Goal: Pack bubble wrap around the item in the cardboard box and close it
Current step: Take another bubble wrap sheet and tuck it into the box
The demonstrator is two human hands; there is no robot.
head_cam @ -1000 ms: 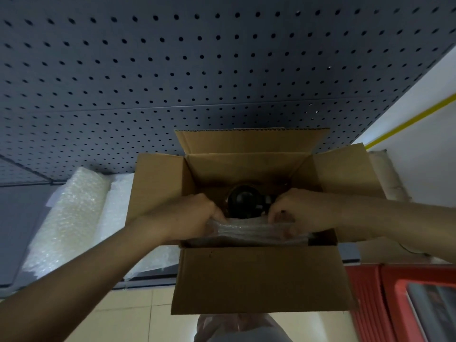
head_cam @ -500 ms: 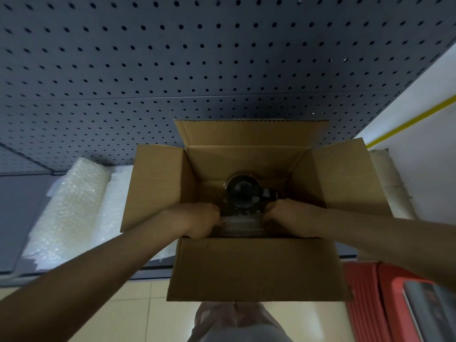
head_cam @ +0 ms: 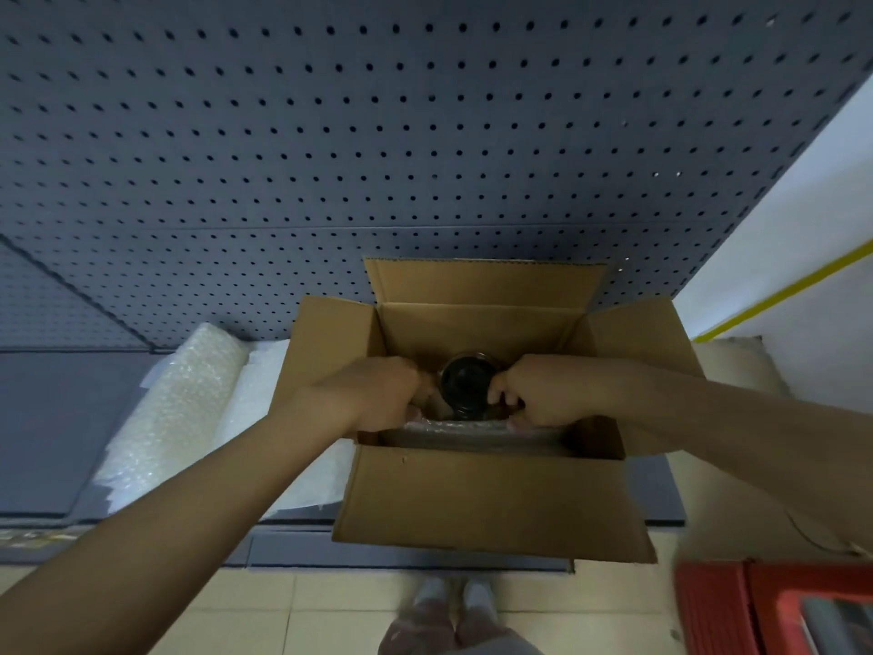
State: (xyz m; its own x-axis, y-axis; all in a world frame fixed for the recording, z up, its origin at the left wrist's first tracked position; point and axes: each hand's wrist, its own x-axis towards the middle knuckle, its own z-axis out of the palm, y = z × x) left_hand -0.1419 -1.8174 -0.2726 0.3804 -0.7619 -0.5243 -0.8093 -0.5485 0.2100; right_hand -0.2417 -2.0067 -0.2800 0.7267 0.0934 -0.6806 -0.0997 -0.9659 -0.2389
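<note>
An open cardboard box (head_cam: 491,498) stands on a grey shelf with all its flaps spread outward. Inside it sits a dark round item (head_cam: 465,385). A strip of clear bubble wrap (head_cam: 465,434) lies wedged between the item and the box's near wall. My left hand (head_cam: 373,394) is inside the box on the item's left, fingers curled down on the wrap's left end. My right hand (head_cam: 529,392) is on the item's right, fingers gripping the wrap's right end. The lower part of the item is hidden.
A roll of bubble wrap (head_cam: 175,408) and a loose sheet lie on the shelf left of the box. A grey pegboard (head_cam: 378,134) rises behind. A red crate (head_cam: 774,607) stands at the lower right. My feet (head_cam: 449,602) are on the tiled floor below.
Both hands have pushed the bubble wrap deeper into the box beside the item. My view has shifted, so the box sits lower and further right in the frame.
</note>
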